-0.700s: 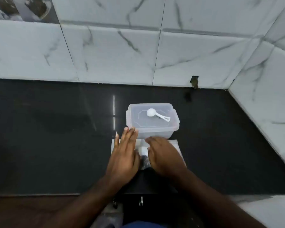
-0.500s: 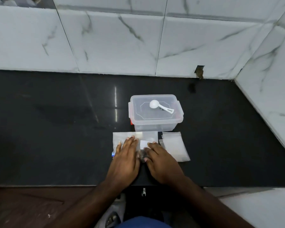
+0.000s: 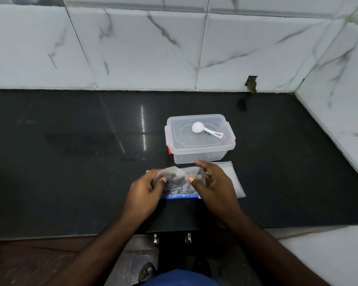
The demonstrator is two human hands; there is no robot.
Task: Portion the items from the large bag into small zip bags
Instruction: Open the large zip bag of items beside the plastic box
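Observation:
A clear zip bag (image 3: 179,179) with dark items inside and a blue zip strip along its near edge lies on the black counter (image 3: 70,162). My left hand (image 3: 146,193) pinches its left side. My right hand (image 3: 212,186) pinches its right side between thumb and fingers. Small empty zip bags (image 3: 232,178) lie flat just right of my right hand, partly hidden by it. Behind the bags stands a clear lidded plastic box (image 3: 199,139) with a white scoop (image 3: 205,130) lying on its lid.
White marble-tiled walls (image 3: 143,48) close off the counter at the back and right. A small hole (image 3: 251,84) shows in the back wall. The counter's front edge runs below my wrists, with a cabinet and floor beneath.
Both hands went from lying flat on the bags to pinching the filled bag and lifting it slightly. The small empty bags at the right came into view.

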